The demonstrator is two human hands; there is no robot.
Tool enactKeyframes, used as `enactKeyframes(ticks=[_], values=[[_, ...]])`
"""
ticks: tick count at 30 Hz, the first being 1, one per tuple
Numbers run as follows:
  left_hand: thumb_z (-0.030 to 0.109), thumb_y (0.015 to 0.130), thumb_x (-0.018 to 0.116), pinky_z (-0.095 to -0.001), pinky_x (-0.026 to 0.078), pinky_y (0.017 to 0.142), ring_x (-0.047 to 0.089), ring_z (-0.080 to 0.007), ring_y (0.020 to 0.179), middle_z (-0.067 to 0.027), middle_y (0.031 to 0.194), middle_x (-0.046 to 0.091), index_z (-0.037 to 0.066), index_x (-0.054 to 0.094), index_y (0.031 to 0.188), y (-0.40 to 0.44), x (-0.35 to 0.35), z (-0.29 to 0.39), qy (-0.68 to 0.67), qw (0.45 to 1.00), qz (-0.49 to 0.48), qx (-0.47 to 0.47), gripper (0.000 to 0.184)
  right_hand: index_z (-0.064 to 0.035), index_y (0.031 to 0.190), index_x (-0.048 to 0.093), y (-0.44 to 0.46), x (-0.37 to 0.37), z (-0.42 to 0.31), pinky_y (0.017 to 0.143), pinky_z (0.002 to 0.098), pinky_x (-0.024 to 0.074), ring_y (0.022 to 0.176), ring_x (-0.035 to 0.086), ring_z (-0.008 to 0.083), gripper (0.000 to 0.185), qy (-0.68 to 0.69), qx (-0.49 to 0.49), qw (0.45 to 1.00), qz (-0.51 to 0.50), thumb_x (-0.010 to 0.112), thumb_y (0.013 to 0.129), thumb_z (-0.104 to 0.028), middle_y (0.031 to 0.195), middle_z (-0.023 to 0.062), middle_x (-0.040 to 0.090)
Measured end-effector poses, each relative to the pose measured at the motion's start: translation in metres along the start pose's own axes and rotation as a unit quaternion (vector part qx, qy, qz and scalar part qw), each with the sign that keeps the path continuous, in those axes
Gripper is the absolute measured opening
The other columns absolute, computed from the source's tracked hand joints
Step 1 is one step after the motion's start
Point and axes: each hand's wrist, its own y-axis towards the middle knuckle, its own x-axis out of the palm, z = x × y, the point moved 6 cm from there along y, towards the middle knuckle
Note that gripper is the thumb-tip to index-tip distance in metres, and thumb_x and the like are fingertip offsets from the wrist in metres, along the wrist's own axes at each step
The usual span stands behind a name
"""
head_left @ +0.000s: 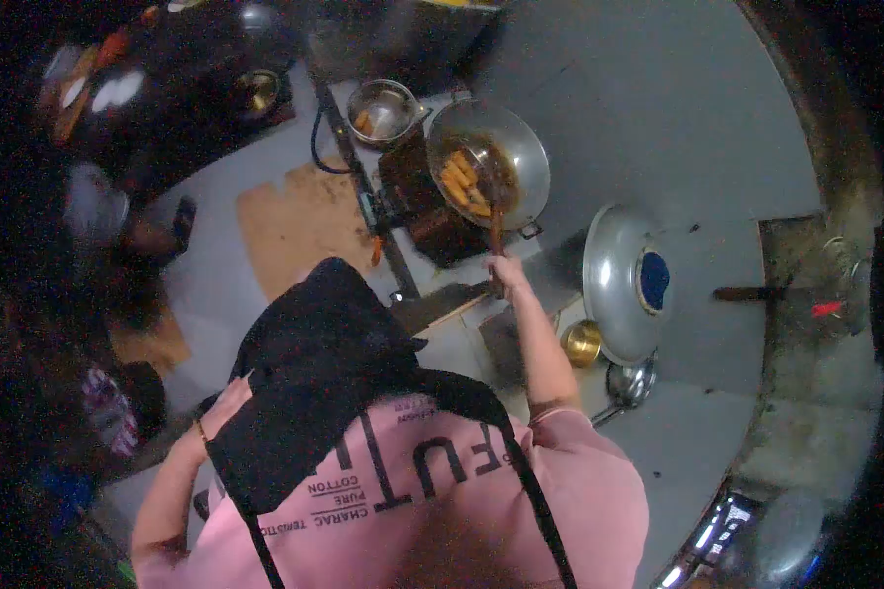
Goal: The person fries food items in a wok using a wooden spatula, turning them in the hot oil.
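Observation:
My right hand (pixel 506 273) is closed around the wooden handle (pixel 496 234) of a long cooking utensil that reaches into a wok (pixel 530 162). The utensil's head is too blurred among the food to tell its kind. Several golden-brown rolls (pixel 459 179), like spring rolls, lie together in dark oil on the left side of the wok. The wok sits over a dark stove (pixel 427 211). At my left side, my left hand (pixel 228 402) lies flat against my black apron (pixel 314 344), fingers stretched out and holding nothing I can see.
A metal bowl (pixel 383 113) with a few rolls stands left of the wok. To the right, a large metal lid (pixel 609 285) leans near a small brass-coloured bowl (pixel 581 344) and a ladle (pixel 631 383). Cardboard (pixel 300 231) covers part of the floor. Dark clutter fills the far left.

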Motion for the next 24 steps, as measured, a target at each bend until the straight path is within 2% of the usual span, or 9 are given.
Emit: enactKeyframes(ticks=[4, 7, 8, 9, 10, 14, 17, 18, 24], values=[[0.038, 0.073, 0.055, -0.0448, 0.02, 0.101, 0.024, -0.0364, 0.125, -0.0217, 0.135, 0.024, 0.002, 0.026, 0.13, 0.001, -0.014, 0.009, -0.037, 0.997, 0.003, 0.065, 0.073, -0.0038, 0.08, 0.054, -0.042, -0.006, -0.021, 0.046, 0.0283, 0.0372, 0.051, 0.048, 0.0144, 0.02, -0.085, 0.016, 0.996, 0.01, 0.056, 0.066, -0.019, 0.061, 0.005, 0.051], [0.043, 0.055, 0.065, -0.045, 0.016, 0.103, 0.017, -0.038, 0.127, -0.0264, 0.135, 0.019, -0.003, 0.017, 0.131, -0.012, -0.01, -0.002, 0.051, 0.997, -0.043, -0.033, 0.101, -0.0066, 0.078, 0.05, -0.065, 0.014, -0.028, 0.044, 0.032, 0.0343, 0.047, 0.041, 0.015, 0.014, 0.038, 0.011, 0.999, -0.031, 0.052, 0.07, -0.017, 0.056, 0.0028, 0.04], [0.054, 0.049, 0.067, -0.0445, 0.016, 0.104, 0.016, -0.0381, 0.127, -0.027, 0.134, 0.019, -0.005, 0.016, 0.13, -0.018, -0.008, -0.006, 0.054, 0.998, -0.033, 0.029, 0.112, -0.0075, 0.078, 0.049, -0.074, 0.019, -0.031, 0.043, 0.0333, 0.0333, 0.045, 0.038, 0.0152, 0.011, 0.069, 0.034, 0.996, -0.043, 0.051, 0.072, -0.017, 0.054, 0.002, 0.037], [0.073, 0.039, 0.06, -0.045, 0.017, 0.103, 0.015, -0.0382, 0.127, -0.0265, 0.135, 0.018, -0.004, 0.015, 0.131, -0.028, 0.01, -0.036, 0.102, 0.989, -0.064, -0.087, 0.129, -0.0098, 0.075, 0.047, -0.106, 0.031, -0.057, 0.042, 0.0332, 0.0315, 0.042, 0.034, 0.0134, 0.006, 0.186, 0.003, 0.983, 0.001, 0.05, 0.073, -0.014, 0.052, -0.0008, 0.034], [0.078, 0.032, 0.057, -0.0446, 0.018, 0.102, 0.015, -0.0382, 0.128, -0.0261, 0.136, 0.017, -0.002, 0.012, 0.133, -0.03, 0.0, -0.022, 0.077, 0.997, -0.017, 0.007, 0.136, -0.0094, 0.078, 0.047, -0.056, 0.022, 0.001, 0.047, 0.0329, 0.0332, 0.044, 0.034, 0.0122, 0.007, 0.179, -0.064, 0.98, -0.052, 0.05, 0.072, -0.012, 0.052, -0.0018, 0.036], [0.052, 0.031, 0.073, -0.0439, 0.013, 0.104, 0.011, -0.0345, 0.129, -0.0228, 0.139, 0.01, 0.0, 0.007, 0.134, -0.032, -0.001, -0.029, 0.104, 0.989, -0.038, -0.099, 0.133, -0.0023, 0.063, 0.052, -0.023, 0.007, 0.032, 0.057, 0.028, 0.0342, 0.056, 0.044, 0.0155, 0.015, 0.059, -0.109, 0.992, 0.016, 0.056, 0.067, -0.016, 0.058, 0.0024, 0.046], [0.044, 0.025, 0.076, -0.0439, 0.013, 0.105, 0.01, -0.0339, 0.13, -0.0212, 0.14, 0.01, 0.001, 0.006, 0.135, -0.035, -0.005, -0.025, 0.072, 0.988, -0.071, -0.117, 0.138, -0.0034, 0.063, 0.052, -0.043, 0.013, 0.023, 0.055, 0.0247, 0.0342, 0.052, 0.042, 0.014, 0.015, 0.022, -0.023, 0.992, -0.124, 0.056, 0.069, -0.017, 0.055, 0.0015, 0.043], [0.044, 0.032, 0.075, -0.0443, 0.017, 0.103, 0.014, -0.0345, 0.129, -0.0224, 0.138, 0.014, 0.003, 0.006, 0.135, -0.037, -0.006, -0.025, 0.083, 0.99, -0.057, -0.094, 0.13, -0.0034, 0.063, 0.052, -0.06, 0.01, 0.015, 0.055, 0.0247, 0.0342, 0.052, 0.042, 0.014, 0.015, 0.019, -0.021, 0.992, -0.123, 0.056, 0.069, -0.017, 0.055, 0.0015, 0.043], [0.033, 0.041, 0.07, -0.0444, 0.02, 0.101, 0.018, -0.035, 0.127, -0.0238, 0.136, 0.019, 0.007, 0.005, 0.136, -0.027, -0.011, -0.013, 0.087, 0.995, -0.025, -0.052, 0.118, -0.0067, 0.059, 0.048, -0.112, 0.027, -0.057, 0.048, 0.024, 0.0326, 0.046, 0.039, 0.0132, 0.019, 0.233, 0.069, 0.963, -0.12, 0.054, 0.072, -0.018, 0.05, 0.0013, 0.04]])
